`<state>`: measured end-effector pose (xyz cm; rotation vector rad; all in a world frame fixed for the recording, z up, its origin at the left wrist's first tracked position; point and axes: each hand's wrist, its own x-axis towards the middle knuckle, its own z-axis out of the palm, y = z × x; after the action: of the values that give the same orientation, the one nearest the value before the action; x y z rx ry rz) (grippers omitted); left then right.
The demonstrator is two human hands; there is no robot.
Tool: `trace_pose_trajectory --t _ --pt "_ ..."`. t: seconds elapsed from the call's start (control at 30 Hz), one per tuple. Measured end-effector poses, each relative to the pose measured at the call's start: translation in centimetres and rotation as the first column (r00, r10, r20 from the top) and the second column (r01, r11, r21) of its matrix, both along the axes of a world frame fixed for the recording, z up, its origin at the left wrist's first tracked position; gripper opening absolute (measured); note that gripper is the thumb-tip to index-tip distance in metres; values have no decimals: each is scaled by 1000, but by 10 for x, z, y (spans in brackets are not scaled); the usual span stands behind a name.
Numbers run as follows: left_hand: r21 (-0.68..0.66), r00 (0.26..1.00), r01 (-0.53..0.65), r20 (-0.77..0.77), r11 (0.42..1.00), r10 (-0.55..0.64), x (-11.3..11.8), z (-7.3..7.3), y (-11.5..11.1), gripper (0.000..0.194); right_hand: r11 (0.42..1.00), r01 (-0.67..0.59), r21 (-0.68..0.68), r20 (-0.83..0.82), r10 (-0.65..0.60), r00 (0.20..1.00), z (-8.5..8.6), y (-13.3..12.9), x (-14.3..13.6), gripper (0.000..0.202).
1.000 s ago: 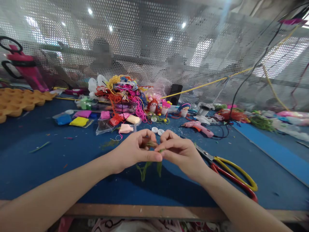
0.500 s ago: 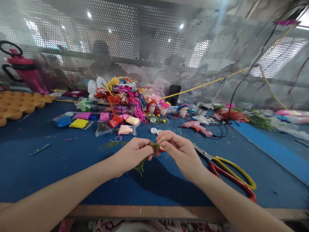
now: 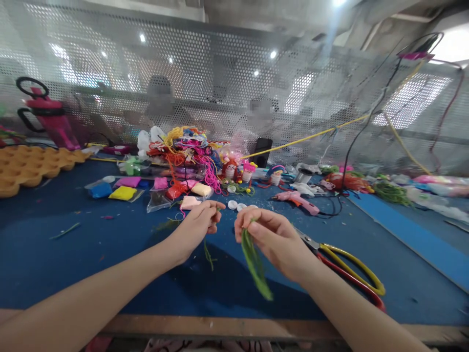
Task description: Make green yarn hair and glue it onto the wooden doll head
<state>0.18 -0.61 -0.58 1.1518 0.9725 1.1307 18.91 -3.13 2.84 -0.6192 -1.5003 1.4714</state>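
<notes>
The right hand (image 3: 273, 239) pinches a green tuft (image 3: 252, 259) between thumb and fingers, and the tuft hangs below them, over the bench (image 3: 172, 293); the left hand (image 3: 200, 220), just beside, has curled fingers grasping a thin green strand (image 3: 208, 256) that dangles beneath, its index finger extended; near the right wrist lie the scissors (image 3: 344, 259); beyond the hands sit white caps (image 3: 232, 205), a glue gun (image 3: 296, 201) and a peach block (image 3: 190, 202) on clear plastic; left of that, a clear bag (image 3: 157, 199) holds something dark that I cannot make out, and another bag (image 3: 101, 190) holds a blue block; a yellow block (image 3: 123, 193) lies on clear film; behind stand three dolls (image 3: 248, 173), beside a yarn heap (image 3: 186, 146); far left are an egg tray (image 3: 36, 166), with rows of cups, and a pink bottle (image 3: 54, 122), its contents unclear.
</notes>
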Motion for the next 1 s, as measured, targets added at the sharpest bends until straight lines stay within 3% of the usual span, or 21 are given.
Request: trace_pose_trajectory --t 0.13,0.23,0.57,0.7,0.8,1.0 --pt "199 999 32 10 980 -35 4 6 -10 29 962 229 151 193 -256 947 -5 0 -4 16" --pt "264 1000 14 12 964 -17 5 9 -16 32 938 306 163 206 -336 919 -7 -1 -6 20" --pt "287 991 -107 113 952 77 9 0 -23 14 855 368 365 189 -456 870 -14 -5 -9 7" --pt "217 991 -55 130 975 27 11 -3 -25 17 834 380 401 183 -479 859 -17 -5 -10 6" --pt "157 989 -14 147 988 -9 11 -1 -27 24 842 388 374 180 -477 860 -17 -4 -10 6" --pt "142 990 -67 135 988 47 9 3 -25 28 890 376 257 171 -425 889 -17 -2 -10 7"
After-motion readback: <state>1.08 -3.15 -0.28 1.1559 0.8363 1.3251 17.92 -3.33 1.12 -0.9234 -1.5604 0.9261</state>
